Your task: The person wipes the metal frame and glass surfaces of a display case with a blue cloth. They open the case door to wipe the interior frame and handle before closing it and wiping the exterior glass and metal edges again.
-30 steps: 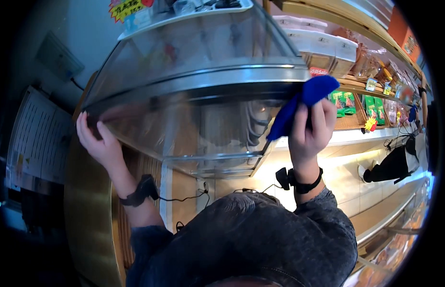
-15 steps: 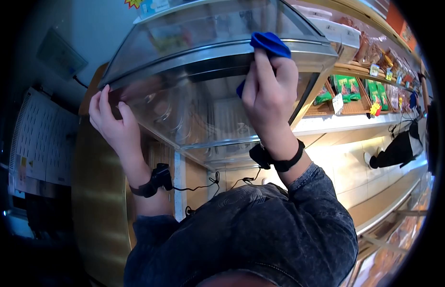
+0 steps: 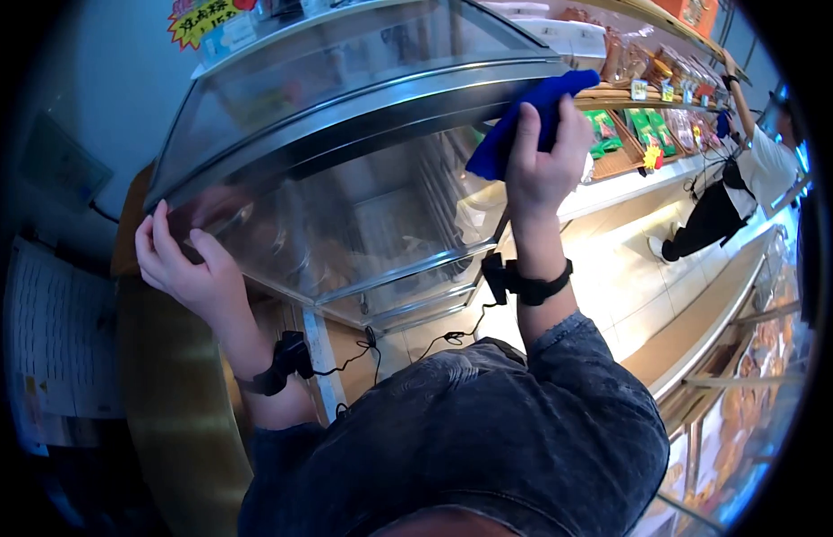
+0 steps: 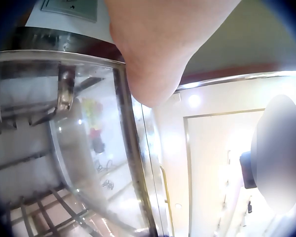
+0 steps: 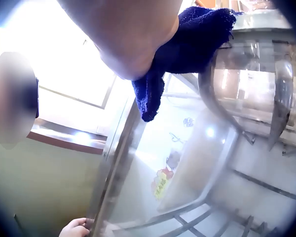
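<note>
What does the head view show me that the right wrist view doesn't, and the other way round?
Only the head view: green packets on a shelf, and another person in a white top.

Only the right wrist view: the bright ceiling.

Both: the right hand holding the blue cloth, the left hand at the frame, and the glass case.

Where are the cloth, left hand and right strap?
cloth (image 5: 187, 49): right wrist view, middle of the bunched fabric
left hand (image 3: 194, 274): head view, back of the hand
right strap (image 3: 543, 286): head view, band on the wrist
</note>
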Motion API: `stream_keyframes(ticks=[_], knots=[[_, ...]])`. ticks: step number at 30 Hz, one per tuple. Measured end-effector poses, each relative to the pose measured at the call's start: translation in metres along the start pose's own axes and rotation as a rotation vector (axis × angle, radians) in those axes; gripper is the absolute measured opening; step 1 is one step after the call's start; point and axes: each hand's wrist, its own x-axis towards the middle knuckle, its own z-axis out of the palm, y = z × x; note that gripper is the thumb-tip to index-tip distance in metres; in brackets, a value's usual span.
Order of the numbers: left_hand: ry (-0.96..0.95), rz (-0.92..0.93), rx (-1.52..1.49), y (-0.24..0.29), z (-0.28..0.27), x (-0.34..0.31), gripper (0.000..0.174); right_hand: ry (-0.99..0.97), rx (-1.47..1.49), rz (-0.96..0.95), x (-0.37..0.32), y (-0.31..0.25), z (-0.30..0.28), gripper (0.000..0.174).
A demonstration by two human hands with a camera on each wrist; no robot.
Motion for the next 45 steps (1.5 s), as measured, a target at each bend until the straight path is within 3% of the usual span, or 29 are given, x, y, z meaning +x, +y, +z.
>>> stream_keyframes(ticks=[4,8,12,14,18,21,25,27,28,30,34,36,38,40,43,44,45], knots=[[0.024,0.047,0.019,-0.004,0.003,-0.002,0.043,0.139,0.017,0.012,-0.008,-0.008,0.019,0.014],[0.01,0.049,0.024,-0.008,0.005,-0.003,0.043,0.104,0.084,0.015,-0.011,-0.033,0.023,0.015],[-0.014,0.012,-0.002,-0.005,0.002,-0.004,0.044,-0.021,0.24,-0.166,-0.029,-0.056,0.025,0.024],[-0.015,0.018,-0.027,-0.007,0.001,-0.004,0.044,-0.013,0.15,-0.252,-0.019,-0.033,0.017,0.023],[-0.041,-0.013,-0.017,-0.005,0.0,-0.004,0.046,0.118,-0.064,0.054,0.002,0.013,0.008,0.022],[-0.046,-0.029,-0.028,-0.003,0.0,-0.003,0.045,0.199,0.045,0.013,-0.011,-0.012,0.024,0.027],[-0.051,-0.003,-0.031,-0.001,-0.002,-0.001,0.044,0.101,0.199,0.025,-0.033,-0.062,0.031,0.028],[-0.066,-0.01,-0.03,-0.001,-0.004,-0.001,0.044,-0.071,0.218,-0.145,-0.036,-0.071,0.026,0.029],[-0.074,-0.01,-0.036,-0.002,-0.004,-0.001,0.045,-0.077,0.229,-0.147,-0.033,-0.06,0.026,0.029],[-0.075,-0.001,-0.028,-0.003,-0.006,0.0,0.045,-0.009,0.101,-0.334,-0.021,-0.022,0.02,0.03],[-0.077,-0.026,-0.068,-0.002,-0.004,-0.001,0.046,0.062,0.138,0.026,-0.025,-0.04,0.027,0.029],[-0.074,-0.019,-0.066,-0.002,-0.005,-0.001,0.045,0.064,0.208,-0.015,-0.037,-0.067,0.036,0.031],[-0.072,-0.012,-0.061,-0.002,-0.005,-0.001,0.045,-0.06,0.251,-0.027,-0.052,-0.1,0.035,0.029],[-0.08,-0.001,-0.059,-0.004,-0.004,-0.003,0.045,-0.181,0.373,-0.161,-0.073,-0.133,0.039,0.026],[-0.069,0.027,-0.054,-0.008,-0.005,-0.002,0.046,-0.242,0.354,-0.266,-0.074,-0.136,0.038,0.025],[-0.082,0.03,-0.052,-0.009,-0.006,-0.001,0.046,-0.226,0.311,-0.2,-0.072,-0.123,0.035,0.028],[-0.094,0.029,-0.048,-0.01,-0.007,0.0,0.047,-0.093,0.258,-0.208,-0.064,-0.102,0.036,0.021]])
